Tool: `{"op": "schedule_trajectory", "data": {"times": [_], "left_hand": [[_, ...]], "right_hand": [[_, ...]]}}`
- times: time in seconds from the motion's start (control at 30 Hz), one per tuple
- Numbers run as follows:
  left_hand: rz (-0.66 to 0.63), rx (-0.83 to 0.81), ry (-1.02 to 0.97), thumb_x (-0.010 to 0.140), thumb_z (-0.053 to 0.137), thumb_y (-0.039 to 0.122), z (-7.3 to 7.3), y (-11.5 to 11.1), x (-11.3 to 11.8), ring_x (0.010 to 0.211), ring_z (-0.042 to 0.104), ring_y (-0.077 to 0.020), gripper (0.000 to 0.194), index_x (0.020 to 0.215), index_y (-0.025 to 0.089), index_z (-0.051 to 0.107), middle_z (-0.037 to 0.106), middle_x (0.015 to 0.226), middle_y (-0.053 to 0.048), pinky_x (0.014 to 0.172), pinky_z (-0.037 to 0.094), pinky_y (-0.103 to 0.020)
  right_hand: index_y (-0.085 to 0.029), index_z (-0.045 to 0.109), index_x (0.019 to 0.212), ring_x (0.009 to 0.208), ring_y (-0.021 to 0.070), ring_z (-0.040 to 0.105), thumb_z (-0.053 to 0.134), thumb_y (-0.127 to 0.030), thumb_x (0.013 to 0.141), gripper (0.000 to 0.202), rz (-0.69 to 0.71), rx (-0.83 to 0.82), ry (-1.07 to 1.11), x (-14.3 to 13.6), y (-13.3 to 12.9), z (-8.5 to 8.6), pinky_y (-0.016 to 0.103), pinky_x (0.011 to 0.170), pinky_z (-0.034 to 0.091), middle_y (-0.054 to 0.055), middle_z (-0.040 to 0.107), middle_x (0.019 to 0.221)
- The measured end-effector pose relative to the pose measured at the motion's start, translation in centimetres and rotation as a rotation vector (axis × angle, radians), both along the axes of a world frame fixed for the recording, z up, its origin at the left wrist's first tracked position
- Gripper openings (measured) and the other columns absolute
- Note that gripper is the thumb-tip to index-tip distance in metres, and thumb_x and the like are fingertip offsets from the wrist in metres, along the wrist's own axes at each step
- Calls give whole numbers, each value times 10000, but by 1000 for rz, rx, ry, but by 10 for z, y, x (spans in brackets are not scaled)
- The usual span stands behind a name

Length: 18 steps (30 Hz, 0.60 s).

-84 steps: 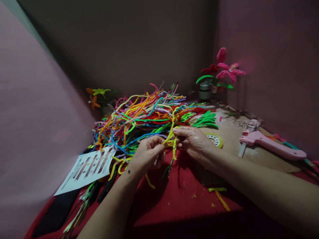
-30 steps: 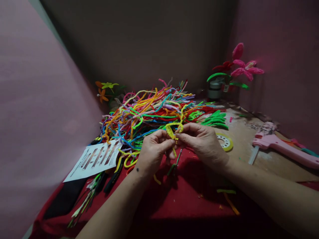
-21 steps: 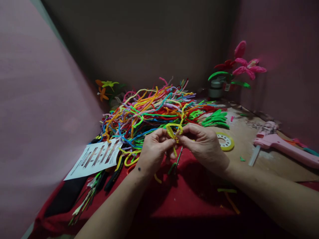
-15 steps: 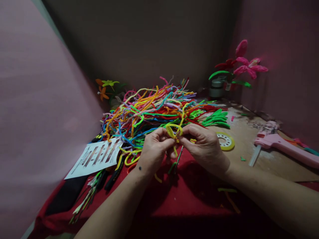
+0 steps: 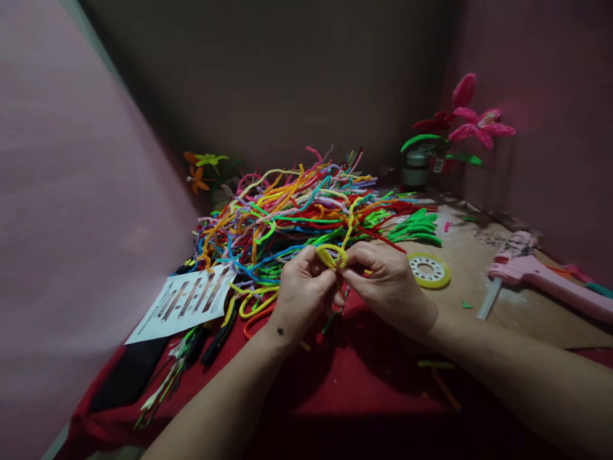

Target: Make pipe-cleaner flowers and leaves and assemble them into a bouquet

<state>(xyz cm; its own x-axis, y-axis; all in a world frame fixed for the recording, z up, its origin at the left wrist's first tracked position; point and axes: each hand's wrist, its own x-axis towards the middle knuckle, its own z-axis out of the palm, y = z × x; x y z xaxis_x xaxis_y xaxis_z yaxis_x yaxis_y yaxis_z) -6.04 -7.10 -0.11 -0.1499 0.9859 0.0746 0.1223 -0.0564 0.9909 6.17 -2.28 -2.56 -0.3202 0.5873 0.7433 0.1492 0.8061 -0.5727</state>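
Between my two hands is a yellow pipe cleaner (image 5: 327,257) bent into loops, one long end rising away toward the heap. My left hand (image 5: 306,285) pinches the looped part between thumb and forefinger. On the other side, my right hand (image 5: 380,275) is closed on the same pipe cleaner, fingertips close to the left ones. The exact crossing point is hidden by the fingers. Just beyond the hands lies a large tangled heap of coloured pipe cleaners (image 5: 287,211). Below the fingers a thin green-wrapped stem shows in part.
A printed sheet (image 5: 182,303) and black-and-yellow handled pliers (image 5: 221,337) lie on the left. To the right are a yellow tape roll (image 5: 430,271), a pink glue gun (image 5: 541,275) and green leaf shapes (image 5: 416,227). Fuzzy flowers (image 5: 481,129) stand behind on the red-covered table (image 5: 335,383).
The yellow loops have shifted slightly left and turned between my fingers. My right hand has moved a little left, closer to my left hand.
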Motion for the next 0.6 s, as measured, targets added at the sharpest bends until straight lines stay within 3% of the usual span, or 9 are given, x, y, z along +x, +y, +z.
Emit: {"op": "schedule_trajectory", "data": {"times": [0.6], "left_hand": [[-82,4,-53,716,528,151,-3,1,-6,344,541,-145,92,790,146,474,594,468,7,332,449,-238]], "right_hand": [[-174,547,660,584,113,524,509,-40,706,147,-35,99,-34,1,-1,-1,231,582,408,13,581,626]]}}
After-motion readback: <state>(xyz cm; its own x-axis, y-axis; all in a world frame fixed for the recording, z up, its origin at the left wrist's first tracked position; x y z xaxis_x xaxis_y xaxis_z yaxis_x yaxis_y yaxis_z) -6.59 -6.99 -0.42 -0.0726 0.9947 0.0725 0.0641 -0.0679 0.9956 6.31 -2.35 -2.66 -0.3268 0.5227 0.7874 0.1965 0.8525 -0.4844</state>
